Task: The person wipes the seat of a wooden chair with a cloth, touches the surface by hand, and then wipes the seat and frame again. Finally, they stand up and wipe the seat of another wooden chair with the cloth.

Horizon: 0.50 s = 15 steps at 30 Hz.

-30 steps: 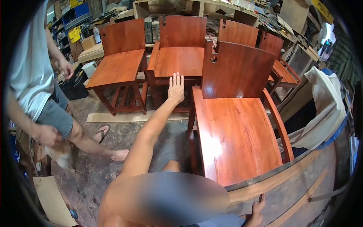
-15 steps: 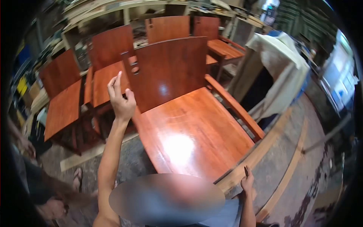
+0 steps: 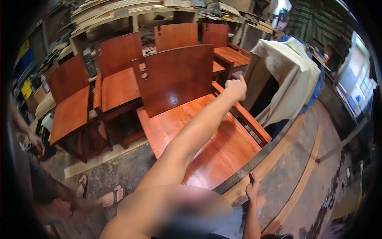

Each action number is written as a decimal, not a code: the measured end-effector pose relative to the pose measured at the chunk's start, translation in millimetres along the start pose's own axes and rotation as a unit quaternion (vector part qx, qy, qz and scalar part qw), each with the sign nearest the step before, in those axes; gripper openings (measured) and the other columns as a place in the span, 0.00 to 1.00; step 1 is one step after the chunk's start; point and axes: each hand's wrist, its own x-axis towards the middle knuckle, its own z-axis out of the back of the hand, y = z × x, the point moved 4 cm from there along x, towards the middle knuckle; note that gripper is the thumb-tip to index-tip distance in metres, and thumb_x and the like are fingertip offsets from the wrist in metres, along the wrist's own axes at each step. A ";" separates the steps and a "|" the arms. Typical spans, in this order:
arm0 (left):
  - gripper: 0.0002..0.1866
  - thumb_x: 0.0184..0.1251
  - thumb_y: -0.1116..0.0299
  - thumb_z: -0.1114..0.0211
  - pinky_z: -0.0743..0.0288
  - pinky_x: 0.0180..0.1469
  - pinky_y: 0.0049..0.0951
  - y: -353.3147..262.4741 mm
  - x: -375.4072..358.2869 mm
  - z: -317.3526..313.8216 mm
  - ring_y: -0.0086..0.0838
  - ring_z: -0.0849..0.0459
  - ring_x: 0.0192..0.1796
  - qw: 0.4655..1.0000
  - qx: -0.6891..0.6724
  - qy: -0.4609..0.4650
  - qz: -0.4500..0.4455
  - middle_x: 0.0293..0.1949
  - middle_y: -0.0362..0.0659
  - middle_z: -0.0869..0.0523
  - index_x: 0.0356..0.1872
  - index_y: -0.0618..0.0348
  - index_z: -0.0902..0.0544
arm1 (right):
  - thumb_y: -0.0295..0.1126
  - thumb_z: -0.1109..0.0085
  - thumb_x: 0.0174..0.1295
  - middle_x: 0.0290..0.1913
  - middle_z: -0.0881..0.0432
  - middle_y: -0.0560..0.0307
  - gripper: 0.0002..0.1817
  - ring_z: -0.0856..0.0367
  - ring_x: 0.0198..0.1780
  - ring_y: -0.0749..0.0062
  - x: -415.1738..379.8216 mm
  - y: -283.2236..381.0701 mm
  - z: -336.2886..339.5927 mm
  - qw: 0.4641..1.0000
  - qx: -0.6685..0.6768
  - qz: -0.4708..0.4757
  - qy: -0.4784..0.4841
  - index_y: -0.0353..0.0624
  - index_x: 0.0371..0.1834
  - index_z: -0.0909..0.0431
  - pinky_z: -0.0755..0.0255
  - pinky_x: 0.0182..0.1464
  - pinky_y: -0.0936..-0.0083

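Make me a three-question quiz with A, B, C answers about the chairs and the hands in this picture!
1. Where is the left hand?
A. By the near chair's back
B. On the floor
C. On the cloth

2. What colour are the chairs?
A. Blue
B. Reddish brown
C. White

3. How is the left hand shaped?
A. Flat and spread
B. Closed in a fist
C. Hidden

Answers:
1 A, the hand is up by the right edge of the near chair's back.
2 B, every seat and back is glossy reddish-brown wood.
3 B, the fingers are curled in.

The right hand is low by a board, holding something small and dark.
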 end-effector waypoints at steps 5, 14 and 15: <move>0.21 0.59 0.59 0.35 0.19 0.49 0.54 24.2 -61.9 9.7 0.51 0.11 0.44 0.987 -0.078 -0.102 -0.100 0.41 0.58 0.11 0.47 0.67 0.20 | 0.21 0.59 0.61 0.66 0.24 0.34 0.30 0.27 0.70 0.48 3.4 -33.8 -9.8 0.986 0.136 0.099 0.007 0.25 0.69 0.32 0.40 0.76 0.59; 0.07 0.70 0.72 0.38 0.29 0.26 0.23 231.6 -269.9 49.1 0.16 0.21 0.27 0.781 -0.333 -0.529 -0.008 0.23 0.36 0.18 0.42 0.61 0.13 | 0.35 0.63 0.74 0.73 0.33 0.33 0.30 0.34 0.75 0.46 4.5 -56.3 10.7 0.970 0.193 0.087 -0.118 0.25 0.73 0.38 0.44 0.78 0.54; 0.07 0.70 0.72 0.38 0.34 0.25 0.21 267.8 -281.1 30.8 0.13 0.27 0.24 0.776 -0.274 -0.565 0.055 0.18 0.33 0.26 0.42 0.60 0.14 | 0.31 0.63 0.73 0.74 0.34 0.33 0.29 0.34 0.75 0.46 -0.4 -48.9 13.6 0.975 0.176 0.077 -0.111 0.26 0.73 0.38 0.45 0.78 0.56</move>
